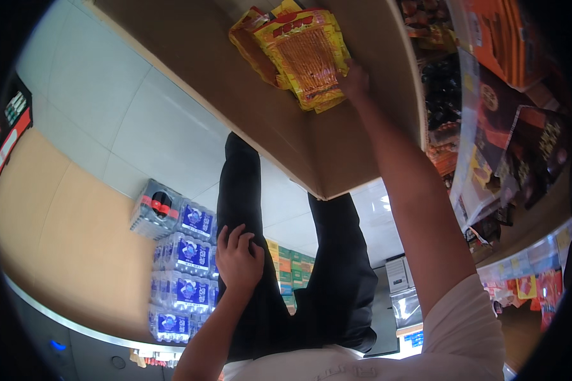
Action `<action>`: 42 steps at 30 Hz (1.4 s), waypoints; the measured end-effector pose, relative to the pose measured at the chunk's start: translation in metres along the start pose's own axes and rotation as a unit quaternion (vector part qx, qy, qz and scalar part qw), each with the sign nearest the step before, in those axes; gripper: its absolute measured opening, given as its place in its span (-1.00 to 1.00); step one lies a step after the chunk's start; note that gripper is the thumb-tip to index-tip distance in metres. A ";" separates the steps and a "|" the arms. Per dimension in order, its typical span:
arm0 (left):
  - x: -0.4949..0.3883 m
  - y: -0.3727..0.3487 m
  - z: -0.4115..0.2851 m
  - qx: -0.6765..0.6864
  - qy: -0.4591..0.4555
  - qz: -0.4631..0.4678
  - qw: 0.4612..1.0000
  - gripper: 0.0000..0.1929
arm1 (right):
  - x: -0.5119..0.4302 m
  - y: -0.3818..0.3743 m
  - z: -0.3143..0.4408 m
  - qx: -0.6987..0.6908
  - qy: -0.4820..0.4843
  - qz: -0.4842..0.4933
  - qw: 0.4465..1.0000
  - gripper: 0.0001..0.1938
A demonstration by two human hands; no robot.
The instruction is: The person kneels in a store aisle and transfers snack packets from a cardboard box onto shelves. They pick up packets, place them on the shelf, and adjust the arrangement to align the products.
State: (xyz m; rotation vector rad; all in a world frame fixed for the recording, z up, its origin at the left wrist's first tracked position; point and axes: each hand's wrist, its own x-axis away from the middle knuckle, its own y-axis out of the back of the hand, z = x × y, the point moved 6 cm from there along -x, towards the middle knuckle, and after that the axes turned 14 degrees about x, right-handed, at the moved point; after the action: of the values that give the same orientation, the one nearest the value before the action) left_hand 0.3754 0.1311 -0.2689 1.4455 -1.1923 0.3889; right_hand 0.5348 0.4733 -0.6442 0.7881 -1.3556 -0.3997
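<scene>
Inside an open cardboard box (286, 114) lie yellow-and-red plastic packs, the uppermost a snack pack (307, 55) with a clear window showing thin orange-brown sticks. My right hand (355, 81) reaches into the box and grips the right edge of that pack; part of the fingers is hidden. Another yellow pack (255, 52) lies beneath it, to the left. My left hand (240, 259) rests on the thigh of my black trousers (240, 205), fingers slightly spread, holding nothing.
Shelves with packaged snacks (524, 138) and a clear divider (467, 114) stand close at the right. Shrink-wrapped bottle packs (188, 252) are stacked at the left, topped by a dark bottle pack (159, 205). Green cartons (298, 266) show between my legs.
</scene>
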 end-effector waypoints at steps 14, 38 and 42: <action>-0.010 0.011 0.005 -0.022 -0.012 0.031 0.999 -0.80 | -0.008 0.016 0.046 0.062 -0.142 -0.097 0.983 -0.70; -0.017 0.024 -0.004 -0.006 -0.029 -0.015 0.999 -0.84 | 0.031 0.029 0.081 -0.016 0.051 0.037 0.998 -0.74; -0.021 0.031 -0.006 0.002 -0.034 -0.037 0.999 -0.86 | 0.072 0.064 0.088 0.020 0.020 0.030 0.999 -0.71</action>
State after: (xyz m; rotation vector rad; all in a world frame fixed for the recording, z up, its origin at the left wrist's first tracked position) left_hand 0.3431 0.1514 -0.2666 1.5120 -1.1896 0.2941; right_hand 0.4528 0.4452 -0.5465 0.7835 -1.3495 -0.3092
